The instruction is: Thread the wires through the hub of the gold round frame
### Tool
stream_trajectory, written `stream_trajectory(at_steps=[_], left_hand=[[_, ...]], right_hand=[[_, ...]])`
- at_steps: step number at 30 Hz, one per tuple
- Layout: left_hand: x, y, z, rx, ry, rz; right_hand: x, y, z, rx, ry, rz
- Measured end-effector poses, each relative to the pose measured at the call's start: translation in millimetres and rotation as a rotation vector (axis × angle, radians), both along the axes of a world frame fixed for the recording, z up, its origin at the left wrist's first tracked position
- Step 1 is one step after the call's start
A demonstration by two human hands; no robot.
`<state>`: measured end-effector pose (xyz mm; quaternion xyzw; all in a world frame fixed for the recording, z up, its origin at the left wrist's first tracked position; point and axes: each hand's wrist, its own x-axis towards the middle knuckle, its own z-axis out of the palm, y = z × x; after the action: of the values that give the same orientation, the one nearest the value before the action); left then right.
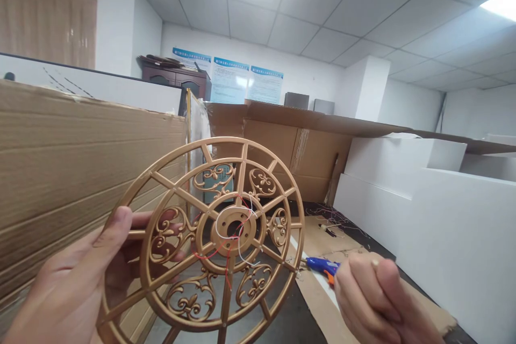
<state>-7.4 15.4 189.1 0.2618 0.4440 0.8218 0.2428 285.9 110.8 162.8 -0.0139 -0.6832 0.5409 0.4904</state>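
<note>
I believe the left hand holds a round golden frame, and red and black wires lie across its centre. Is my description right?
Not quite: the wires across the centre are red and white, not red and black, as the head view shows. The left hand does hold the round golden frame.

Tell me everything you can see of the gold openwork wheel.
The gold openwork wheel has concentric rings, spokes, scrollwork and a flat hub with a central hole; whether metal or plastic is unclear. Red and white wires lie across the hub. It is held up, tilted, patterned face showing, the left hand gripping its left side. A blue glue gun points toward its right rim; contact is unclear. Its lower edge is cut off.
</note>
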Motion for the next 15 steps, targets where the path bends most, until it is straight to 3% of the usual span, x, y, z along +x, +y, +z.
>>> stream_trajectory(at_steps=[4, 6, 8, 11, 15], left_hand=[[-0.6, -0.6, 1.1, -0.006, 0.012, 0.011], [0.2, -0.9, 2.1, 0.003, 0.019, 0.015], [2.1, -1.3, 4.0, 0.005, 0.022, 0.012], [5.9, -2.6, 6.7, 0.000, 0.018, -0.008], [6.0, -4.3, 7.6, -0.029, 0.020, 0.022]], right_hand=[[-2.3, -1.7, 9.7, 0.472, -0.631, -0.248], [-11.9, -3.3, 11.0, 0.583, -0.779, -0.441], [-22.9, -3.7, 8.4, 0.587, -0.852, -0.615], [-29.6, 0.4, -0.4, 0.527, -1.067, -0.762], [-8.6, 16.2, -9.8, 0.396, -1.265, -0.984]])
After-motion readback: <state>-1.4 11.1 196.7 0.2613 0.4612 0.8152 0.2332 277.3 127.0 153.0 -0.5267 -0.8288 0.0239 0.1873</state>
